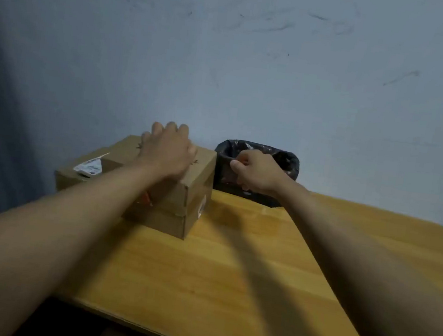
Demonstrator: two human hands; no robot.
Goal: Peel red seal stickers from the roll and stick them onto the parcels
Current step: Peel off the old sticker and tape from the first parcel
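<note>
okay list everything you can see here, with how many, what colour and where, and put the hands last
box: one, brown cardboard, far left of the table, a white label on its top
red patch: one, on the box's near side, partly hidden by the left forearm
bin: one, lined with a black bag, right of the box, against the wall
table: one, yellow-brown wood
wall: one, grey-blue, scuffed, behind the table
left hand: one, resting on top of the box
right hand: one, fingers curled, at the bin's rim; what it holds cannot be told
</note>
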